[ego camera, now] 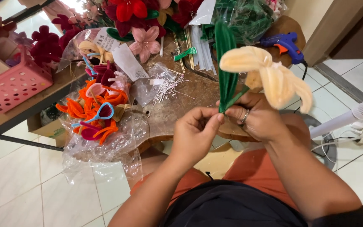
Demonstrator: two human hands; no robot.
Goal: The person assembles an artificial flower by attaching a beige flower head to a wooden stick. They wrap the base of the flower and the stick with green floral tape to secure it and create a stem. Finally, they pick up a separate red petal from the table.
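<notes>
Holding a handmade flower near the centre of the frame, the right hand point(259, 120) was closed around the lower part of its stem, with a ring visible on one finger. The cream flower point(269, 73) of fuzzy chenille wire stood above this hand, a little right of centre, its petals already shaped and spread. A long green leaf point(224, 63) rose beside the petals, and its lower end ran down into the grip. The left hand point(196, 132) had its thumb and fingers pinched together on the green stem point(227, 103) just where the leaf met it, touching the right hand. Judging from this, the petals were finished and the leaf was being fixed to the stem; whether the stem below was fully wrapped could not be seen, because the hands hid it. Behind the hands lay a round wooden bench point(181, 105). At the left of the frame, orange chenille pieces point(91, 109) lay in a clear plastic bag point(106, 147). In the upper left stood a pink basket point(11, 82). Finished red flowers point(127, 10) filled the top edge, and a blue glue gun point(286, 44) rested at the upper right.
</notes>
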